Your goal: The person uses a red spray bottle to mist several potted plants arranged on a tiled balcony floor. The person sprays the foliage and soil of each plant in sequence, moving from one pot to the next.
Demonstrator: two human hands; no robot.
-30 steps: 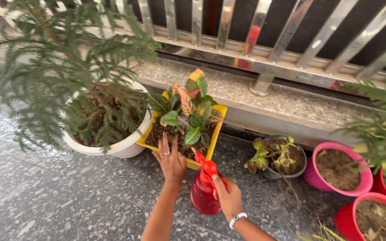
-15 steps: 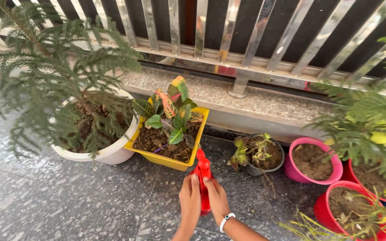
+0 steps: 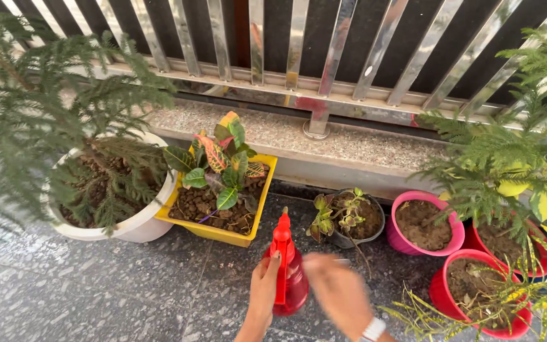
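Spray bottle, red and translucent, upright with its nozzle pointing up and away from you. It is low in the middle of the view, over the speckled stone floor and just in front of the yellow square pot. Whether its base rests on the floor is hidden by your hands.

Your left hand is wrapped around the bottle's left side, fingertips up at the neck beside the trigger. Your right hand, with a white wristband, is blurred by motion just to the right of the bottle. You cannot tell from this view whether it touches the bottle, or whether its fingers are spread or curled.

Behind the bottle, from left to right, stand a white round pot with a needle-leaved tree, the yellow pot with a plant of mixed green, red and yellow leaves, a small grey pot, a pink pot of bare soil and a red pot. A stone ledge and a steel railing close the row.

The step in hand looks like taking hold of the bottle, one hand steadying it while the other shifts. A next move would call for a firm grip on the body, a finger free for the trigger, and the nozzle turned toward the leaves rather than up.
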